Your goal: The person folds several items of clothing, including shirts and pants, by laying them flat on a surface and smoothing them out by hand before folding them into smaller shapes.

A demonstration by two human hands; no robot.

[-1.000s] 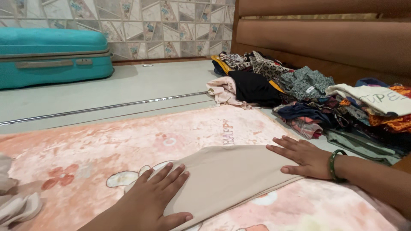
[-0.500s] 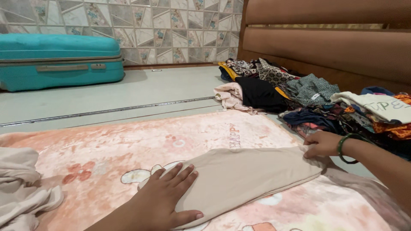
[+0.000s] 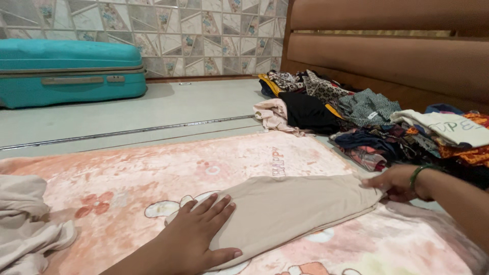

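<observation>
Since half a second ago, the right hand (image 3: 395, 182) has slipped slightly lower along the far end of the folded beige garment (image 3: 285, 209), its fingers curled in a pinch on the right edge of the cloth, where earlier they sat a touch higher on that same corner; the green bangle (image 3: 418, 174) on its wrist has come down with it. Meanwhile the left hand (image 3: 196, 231) has barely stirred: it lies open and flat, fingers spread, pressing the near left end of the garment down. That garment lies folded into a long strip across the pink plush blanket (image 3: 153, 173) (which carries pale flower and cartoon prints), running from the left hand up and right to the other hand. At the left edge of the blanket a crumpled pale cloth (image 3: 25, 224) lies in a heap, well apart from both hands. Beyond the right hand, a pile of mixed clothes (image 3: 367, 117) spreads along the foot of a brown padded headboard (image 3: 387, 51), with a folded white shirt (image 3: 448, 127) on top at its right end. Farther back on the left, a teal suitcase (image 3: 71, 71) rests flat against the patterned tiled wall (image 3: 204, 30).
</observation>
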